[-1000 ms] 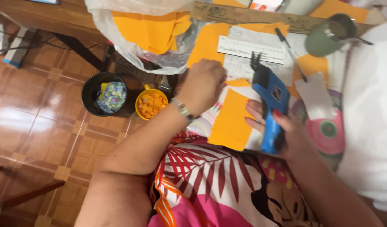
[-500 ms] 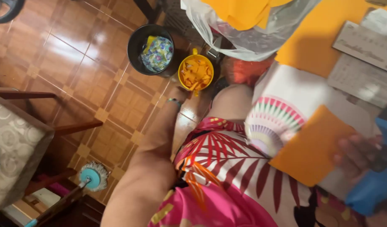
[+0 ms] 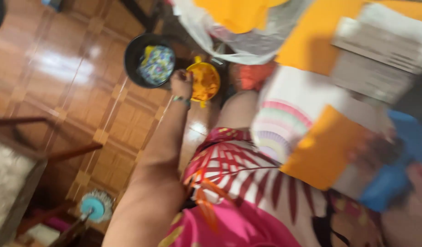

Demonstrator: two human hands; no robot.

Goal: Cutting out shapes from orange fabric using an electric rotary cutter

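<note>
My left hand is stretched down toward the floor and rests at the left rim of the small yellow bowl; the fingers look curled together over the rim, though motion blur keeps me from telling whether they pinch anything. The yellow bowl holds orange bits and sits on the wooden floor. Just left of the yellow bowl stands a black bowl filled with mixed coloured pieces. Above and right of the yellow bowl hangs a clear plastic bag with orange sheets inside. My right hand, well to the right of the yellow bowl, is closed around a blue tool and appears to press an orange paper piece against it; the exact grip is blurred. Judged from this layout, the orange piece is cut to a rectangle and in hand, some scraps already lie in the bowl, and more orange sheets in the bag remain unworked.
</note>
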